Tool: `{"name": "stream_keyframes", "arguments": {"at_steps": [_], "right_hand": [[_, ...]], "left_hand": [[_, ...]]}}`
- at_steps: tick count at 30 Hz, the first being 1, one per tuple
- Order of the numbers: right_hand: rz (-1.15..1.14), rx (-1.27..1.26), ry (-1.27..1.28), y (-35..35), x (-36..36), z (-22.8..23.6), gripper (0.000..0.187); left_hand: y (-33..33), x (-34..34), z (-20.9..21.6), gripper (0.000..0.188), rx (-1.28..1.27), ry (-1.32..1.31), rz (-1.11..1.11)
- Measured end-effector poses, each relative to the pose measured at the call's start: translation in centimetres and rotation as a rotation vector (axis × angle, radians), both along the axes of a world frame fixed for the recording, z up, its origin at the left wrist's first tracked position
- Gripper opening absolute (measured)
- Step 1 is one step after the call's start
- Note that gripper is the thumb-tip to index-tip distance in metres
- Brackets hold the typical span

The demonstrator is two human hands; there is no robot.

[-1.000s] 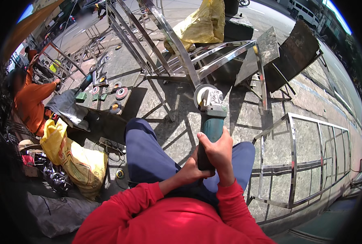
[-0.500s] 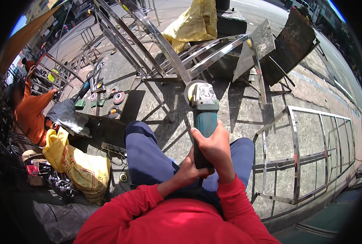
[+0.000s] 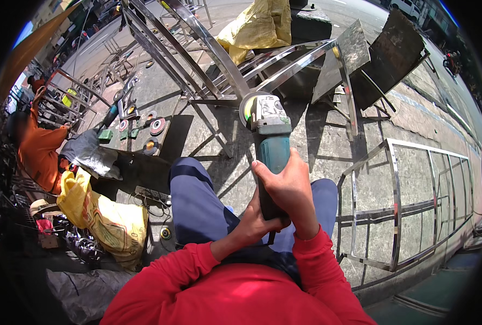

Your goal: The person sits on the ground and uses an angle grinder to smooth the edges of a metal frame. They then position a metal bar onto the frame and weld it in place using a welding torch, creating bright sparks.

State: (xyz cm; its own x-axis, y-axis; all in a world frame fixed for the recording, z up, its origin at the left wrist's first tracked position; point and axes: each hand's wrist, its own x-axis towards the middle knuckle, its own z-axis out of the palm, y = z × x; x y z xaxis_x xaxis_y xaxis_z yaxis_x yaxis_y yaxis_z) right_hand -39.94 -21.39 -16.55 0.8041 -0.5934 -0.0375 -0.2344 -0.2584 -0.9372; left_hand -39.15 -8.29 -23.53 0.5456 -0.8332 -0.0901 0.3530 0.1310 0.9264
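Note:
A teal and black angle grinder (image 3: 274, 151) points away from me between my knees. My right hand (image 3: 290, 187) is closed around the middle of its body, thumb lying along the left side. Lower down, my left hand (image 3: 251, 223) wraps the black rear end of the grinder. The disc (image 3: 246, 110) at its front is at the corner of a shiny metal tube frame (image 3: 222, 59), where several tubes meet. Whether the disc touches the metal I cannot tell. Part of the disc is hidden behind the grinder's pale, worn head.
Another shiny frame (image 3: 395, 206) lies to the right. Grinding discs (image 3: 157, 126) lie on a board at left, near a person in orange (image 3: 40, 146). A yellow sack (image 3: 116, 227) sits at lower left; another yellow sack (image 3: 262, 24) and dark sheets (image 3: 390, 62) stand beyond.
The grinder's head and disc have shifted slightly away and to the left, closer in to the frame's corner. Both hands keep their hold. A motorcycle now shows on the road at right.

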Motion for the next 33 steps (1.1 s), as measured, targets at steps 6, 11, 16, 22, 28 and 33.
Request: {"name": "stream_keyframes", "arguments": {"at_steps": [6, 11, 16, 22, 28, 33], "right_hand": [[0.001, 0.020, -0.030, 0.0, -0.4, 0.0, 0.057], [0.017, 0.021, 0.028, -0.7, 0.1, 0.3, 0.048], [-0.017, 0.024, 0.062, -0.8, 0.0, 0.8, 0.044], [0.021, 0.025, 0.001, -0.8, 0.2, 1.1, 0.042], [0.020, -0.067, 0.059, -0.7, 0.2, 1.0, 0.043], [-0.012, -0.090, 0.061, -0.7, 0.2, 1.0, 0.043]], "left_hand": [[-0.1, -0.7, 0.5, 0.086, -0.017, 0.031, -0.036], [-0.3, -0.2, 0.6, 0.082, -0.018, 0.028, -0.016], [-0.6, -0.5, 0.8, 0.066, 0.002, 0.052, -0.008], [-0.7, -0.5, 1.0, 0.063, -0.020, 0.080, 0.039], [-0.7, -0.5, 1.1, 0.064, -0.053, 0.057, 0.017], [-0.7, -0.4, 1.2, 0.064, -0.043, 0.118, -0.006]]}}
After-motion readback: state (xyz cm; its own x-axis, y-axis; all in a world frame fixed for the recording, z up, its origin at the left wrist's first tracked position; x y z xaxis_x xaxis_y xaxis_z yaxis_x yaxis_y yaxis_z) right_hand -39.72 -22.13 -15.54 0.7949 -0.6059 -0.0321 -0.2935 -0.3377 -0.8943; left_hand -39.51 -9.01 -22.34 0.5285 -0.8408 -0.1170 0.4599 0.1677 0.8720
